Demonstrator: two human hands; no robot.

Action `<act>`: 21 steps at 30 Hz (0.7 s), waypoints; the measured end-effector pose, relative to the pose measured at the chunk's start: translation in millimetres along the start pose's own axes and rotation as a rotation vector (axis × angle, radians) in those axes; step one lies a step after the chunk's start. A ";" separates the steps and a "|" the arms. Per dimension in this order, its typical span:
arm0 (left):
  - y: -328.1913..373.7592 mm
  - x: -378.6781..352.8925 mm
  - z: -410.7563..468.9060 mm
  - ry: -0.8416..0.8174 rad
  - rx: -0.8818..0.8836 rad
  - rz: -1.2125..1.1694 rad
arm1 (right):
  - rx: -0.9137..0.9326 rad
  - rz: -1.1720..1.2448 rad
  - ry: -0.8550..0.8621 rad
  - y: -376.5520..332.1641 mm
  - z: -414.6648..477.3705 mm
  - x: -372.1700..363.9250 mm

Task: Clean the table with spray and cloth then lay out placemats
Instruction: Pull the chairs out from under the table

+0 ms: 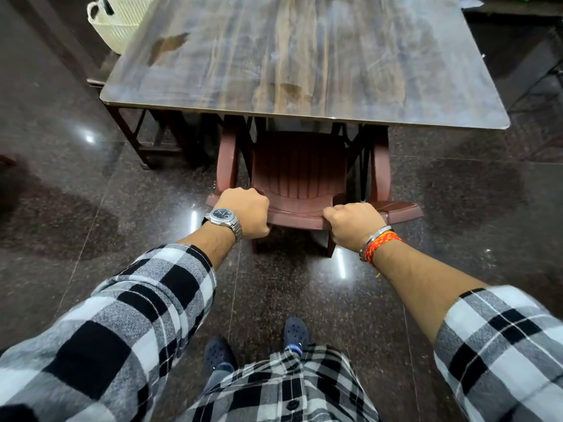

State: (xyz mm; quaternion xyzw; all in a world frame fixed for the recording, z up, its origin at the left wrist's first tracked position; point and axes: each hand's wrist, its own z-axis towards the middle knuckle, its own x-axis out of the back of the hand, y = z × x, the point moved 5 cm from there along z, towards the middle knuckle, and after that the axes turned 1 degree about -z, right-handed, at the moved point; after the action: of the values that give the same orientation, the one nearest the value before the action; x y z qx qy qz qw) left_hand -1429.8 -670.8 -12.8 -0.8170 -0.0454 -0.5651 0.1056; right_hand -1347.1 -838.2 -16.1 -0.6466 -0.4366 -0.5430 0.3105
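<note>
The floor [61,178] was dark, polished, speckled stone, throwing back small white glints of light on both sides of the grip and just below it. Beyond the grip stood the table [304,56], its top a streaked grey-brown wood-grain laminate with a pale edge and rounded corners, carried on a dark frame. The top looked smeared and hazy, with a darker patch [169,45] far off to the left of the grip and a smaller one [289,88] near the table edge straight ahead of it. A reddish-brown plastic chair [298,175] sat with its seat and arms partly under that near edge. The left hand [245,213] was clenched over the top rail of the chair back at its left end, fingers wrapped over the rim; the right hand [353,225] grasped the same rail at its right end, thumb under the edge. A steel watch [221,215] sat on the left wrist, and a metal bangle with an orange thread [382,245] on the right. Checked sleeves ran back from both wrists. Behind the grip, two dark shoes [217,354] stood on the stone. Far beyond the left hand, past the table's corner, stood a cream ribbed basket [118,19].
</note>
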 end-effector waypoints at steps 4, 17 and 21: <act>-6.8 -1.8 -0.4 -0.012 0.022 -0.021 | 0.018 -0.014 -0.004 -5.5 4.3 6.0; -18.6 0.4 8.5 -0.007 0.016 -0.004 | 0.019 -0.009 0.012 -6.2 17.1 6.7; -21.9 -0.7 5.2 -0.017 0.030 -0.014 | 0.017 0.008 0.036 -10.2 17.9 3.9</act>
State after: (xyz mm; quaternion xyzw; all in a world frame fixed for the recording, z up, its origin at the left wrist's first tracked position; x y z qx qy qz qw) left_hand -1429.6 -648.3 -12.5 -0.8197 -0.0603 -0.5582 0.1136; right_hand -1348.5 -817.3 -16.9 -0.6360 -0.4330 -0.5494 0.3259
